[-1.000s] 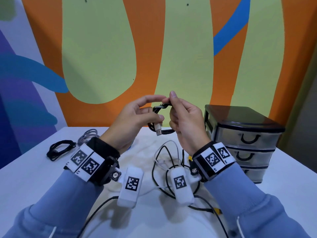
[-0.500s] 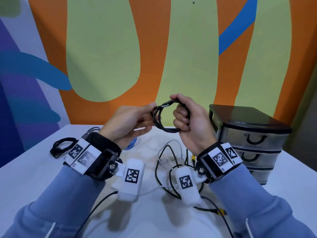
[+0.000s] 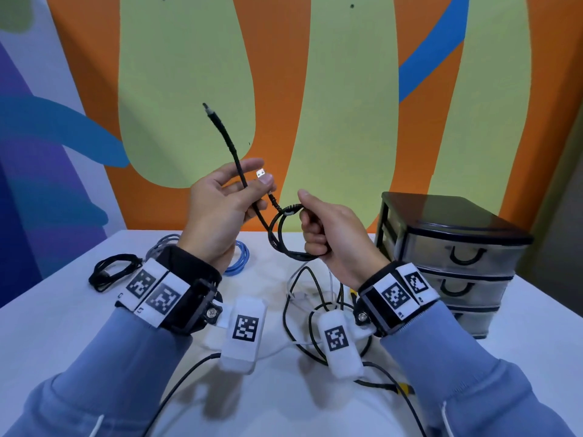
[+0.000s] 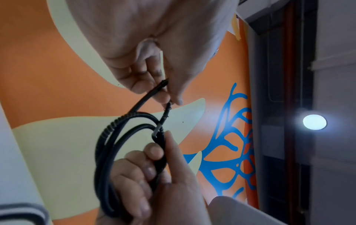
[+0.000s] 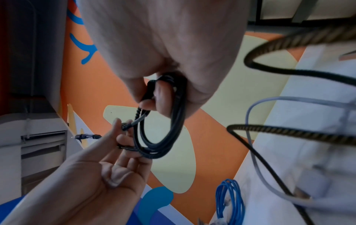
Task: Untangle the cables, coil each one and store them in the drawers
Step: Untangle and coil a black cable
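Nearest the person, a loose tangle of cables (image 3: 318,298), black, braided and white, lies on the white table (image 3: 56,335) under the wrists; these look to be the ones not yet sorted. Above them both hands are raised over the table, working one black cable (image 3: 285,238). The right hand (image 3: 334,234) has its fingers curled through the small coil, clenched round the loops so they cannot spring apart. The left hand (image 3: 220,206) pinches the cable's two free ends between thumb and fingers, one plug (image 3: 263,175) at the fingertips and the other end sticking up, probably to wrap or tuck them round the coil. Farther back on the left lie a coiled black cable (image 3: 110,271), a grey one (image 3: 164,244) and a blue one (image 3: 239,258), apparently finished. At the far right stands the drawer unit (image 3: 454,247), all its drawers closed.
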The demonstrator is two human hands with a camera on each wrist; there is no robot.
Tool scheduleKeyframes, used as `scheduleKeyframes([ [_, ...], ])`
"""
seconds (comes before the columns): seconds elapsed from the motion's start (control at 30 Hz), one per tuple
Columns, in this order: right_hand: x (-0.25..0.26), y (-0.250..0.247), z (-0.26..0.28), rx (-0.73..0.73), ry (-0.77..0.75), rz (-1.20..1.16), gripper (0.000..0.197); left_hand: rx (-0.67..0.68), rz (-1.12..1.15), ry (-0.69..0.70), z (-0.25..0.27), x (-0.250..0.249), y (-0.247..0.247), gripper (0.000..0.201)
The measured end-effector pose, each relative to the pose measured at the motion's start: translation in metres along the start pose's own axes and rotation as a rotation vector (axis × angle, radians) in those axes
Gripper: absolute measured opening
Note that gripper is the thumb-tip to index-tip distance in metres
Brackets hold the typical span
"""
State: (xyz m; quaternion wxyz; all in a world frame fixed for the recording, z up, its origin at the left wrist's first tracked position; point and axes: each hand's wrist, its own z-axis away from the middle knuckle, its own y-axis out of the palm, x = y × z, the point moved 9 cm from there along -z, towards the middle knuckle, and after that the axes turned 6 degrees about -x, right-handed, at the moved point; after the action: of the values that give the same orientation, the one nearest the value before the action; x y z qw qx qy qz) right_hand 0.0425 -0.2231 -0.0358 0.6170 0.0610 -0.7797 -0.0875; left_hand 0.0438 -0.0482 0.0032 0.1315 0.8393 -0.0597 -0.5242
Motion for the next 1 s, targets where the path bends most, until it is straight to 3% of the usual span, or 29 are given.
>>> scheduleKeyframes([
  [0.2,0.005,-0.018,-0.005,-0.106,0.005,-0.298,0.039,-0.119,0.043,-0.105,-0.008,0.015,-0.013,0.028],
  [0.33,0.003,-0.033,-0.007,-0.255,-0.026,-0.309,0.038,-0.005,0.156,-0.125,-0.007,0.013,-0.001,0.025],
  [0.43,0.007,-0.040,-0.006,-0.311,-0.065,-0.198,0.039,0.104,0.148,-0.004,-0.003,-0.005,0.007,0.032],
  [0.53,0.015,-0.031,-0.004,-0.233,-0.104,-0.022,0.039,0.189,-0.040,0.142,0.006,-0.022,0.013,0.026],
  [0.63,0.019,-0.008,0.005,-0.068,-0.111,0.064,0.032,0.360,-0.231,0.240,0.017,-0.023,0.027,0.021],
  [0.7,0.019,0.006,0.011,0.051,-0.084,0.042,0.024,0.483,-0.346,0.251,0.024,-0.017,0.037,0.020],
  [0.77,0.015,0.012,0.013,0.129,-0.017,-0.021,0.035,0.545,-0.375,0.223,0.026,-0.014,0.041,0.022],
  [0.87,0.011,0.014,0.010,0.164,0.056,-0.142,0.042,0.460,-0.329,0.136,0.020,-0.011,0.034,0.043],
  [0.93,0.012,0.012,0.006,0.147,-0.012,-0.110,0.038,0.388,-0.352,0.091,0.015,-0.007,0.029,0.055],
  [1.0,0.014,0.010,0.006,0.127,-0.122,-0.011,0.029,0.335,-0.471,0.119,0.011,-0.004,0.025,0.050],
])
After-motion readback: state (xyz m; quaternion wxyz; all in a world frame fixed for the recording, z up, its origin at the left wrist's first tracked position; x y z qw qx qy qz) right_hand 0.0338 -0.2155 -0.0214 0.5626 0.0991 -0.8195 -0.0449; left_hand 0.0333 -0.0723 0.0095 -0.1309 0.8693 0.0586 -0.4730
